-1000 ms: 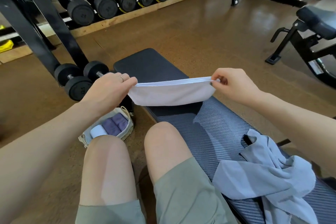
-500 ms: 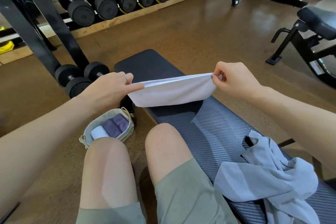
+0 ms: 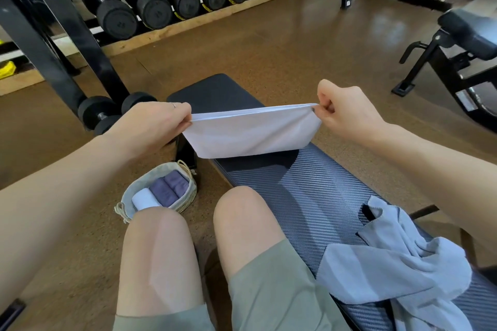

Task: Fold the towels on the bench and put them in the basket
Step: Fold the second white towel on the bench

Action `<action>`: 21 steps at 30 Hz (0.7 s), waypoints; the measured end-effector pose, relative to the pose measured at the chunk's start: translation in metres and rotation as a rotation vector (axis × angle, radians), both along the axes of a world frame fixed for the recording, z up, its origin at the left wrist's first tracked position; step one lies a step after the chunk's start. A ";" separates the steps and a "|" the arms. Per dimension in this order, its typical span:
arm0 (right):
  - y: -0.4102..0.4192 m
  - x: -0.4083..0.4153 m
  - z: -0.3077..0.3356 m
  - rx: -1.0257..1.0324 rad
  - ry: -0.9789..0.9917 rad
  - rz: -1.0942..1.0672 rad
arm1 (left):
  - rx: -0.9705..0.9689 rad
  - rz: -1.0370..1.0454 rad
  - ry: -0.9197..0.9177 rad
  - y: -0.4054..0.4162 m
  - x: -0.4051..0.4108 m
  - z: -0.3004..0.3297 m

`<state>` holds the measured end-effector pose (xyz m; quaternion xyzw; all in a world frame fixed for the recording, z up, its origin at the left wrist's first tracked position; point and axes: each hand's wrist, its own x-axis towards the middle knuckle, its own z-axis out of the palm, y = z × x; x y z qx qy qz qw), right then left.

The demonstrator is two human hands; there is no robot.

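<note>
Above the black padded surface [image 3: 309,191], left hand [image 3: 150,129] and right hand [image 3: 347,113] each pinch one end of a folded white cloth towel [image 3: 250,134], stretched taut between them. Crumpled pale-blue towels [image 3: 398,269] lie on the surface; a round woven basket [image 3: 188,197] of rolled towels stands on the floor.

A folded white cloth towel [image 3: 250,134] hangs stretched above the tabletop [image 3: 309,191]; a crumpled pale-blue towel [image 3: 390,271] lies on it; the round woven basket [image 3: 188,196] holds rolled towels.
</note>
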<state>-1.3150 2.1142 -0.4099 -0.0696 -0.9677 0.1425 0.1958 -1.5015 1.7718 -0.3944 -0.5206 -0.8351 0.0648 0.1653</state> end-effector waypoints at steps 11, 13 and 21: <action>-0.001 -0.012 0.017 0.153 -0.102 0.087 | -0.048 0.098 0.106 -0.004 -0.019 0.003; -0.004 -0.014 0.021 0.115 -0.075 0.087 | 0.006 0.139 0.085 -0.002 -0.016 0.005; 0.002 -0.026 0.035 -0.012 0.071 0.016 | 0.193 0.212 0.140 0.010 -0.018 0.025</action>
